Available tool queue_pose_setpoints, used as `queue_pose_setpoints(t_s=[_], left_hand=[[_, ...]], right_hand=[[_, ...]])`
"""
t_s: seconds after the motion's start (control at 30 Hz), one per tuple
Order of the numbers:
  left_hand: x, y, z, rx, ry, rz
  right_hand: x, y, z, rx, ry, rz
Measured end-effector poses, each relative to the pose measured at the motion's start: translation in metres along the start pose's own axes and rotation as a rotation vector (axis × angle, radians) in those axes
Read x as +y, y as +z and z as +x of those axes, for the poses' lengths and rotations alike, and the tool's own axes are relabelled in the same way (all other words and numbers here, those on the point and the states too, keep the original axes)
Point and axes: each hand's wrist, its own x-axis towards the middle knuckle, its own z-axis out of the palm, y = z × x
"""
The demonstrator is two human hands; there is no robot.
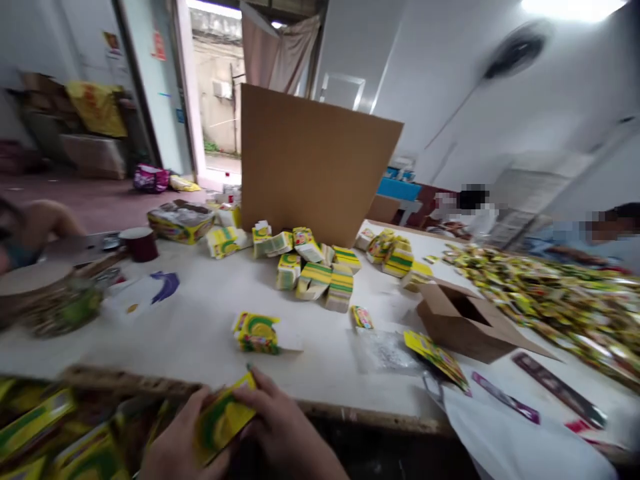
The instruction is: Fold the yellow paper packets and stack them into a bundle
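Both my hands meet at the near edge of the white table [190, 333], below the rim. My left hand [183, 443] and my right hand [283, 433] are closed round the same flat yellow-green packet [225, 419], fingers wrapped over its edges. On the table just beyond lies a single folded yellow-green box [256, 332]. Further back sits a heap of similar small boxes [315, 270] at the foot of a large upright cardboard sheet [313, 163].
An open brown carton [467, 320] lies right of centre, with a big spread of yellow packets [560, 300] beyond it. More flat packets [45, 433] are stacked at lower left. A dark red cup [141, 243] stands at back left. Other people sit left and right.
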Motion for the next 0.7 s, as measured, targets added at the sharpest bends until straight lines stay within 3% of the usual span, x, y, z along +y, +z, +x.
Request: queue_pose_setpoints(t_s=[0.13, 0.27, 0.43, 0.6, 0.7], left_hand=[[0.025, -0.022, 0.006, -0.162, -0.073, -0.100], [0.043, -0.026, 0.008, -0.229, -0.146, -0.212], [0.038, -0.019, 0.000, -0.225, -0.198, -0.184], [0.035, -0.024, 0.002, -0.334, -0.261, -0.221], [0.034, -0.023, 0.006, -0.318, -0.247, -0.209]], right_hand=[[-0.010, -0.020, -0.004, -0.049, -0.020, -0.006], [-0.015, -0.032, -0.005, -0.141, -0.060, -0.001], [-0.005, -0.015, -0.009, -0.036, -0.017, -0.007], [-0.005, -0.022, -0.005, -0.174, -0.058, 0.055], [-0.006, -0.021, 0.000, -0.121, -0.034, 0.028]])
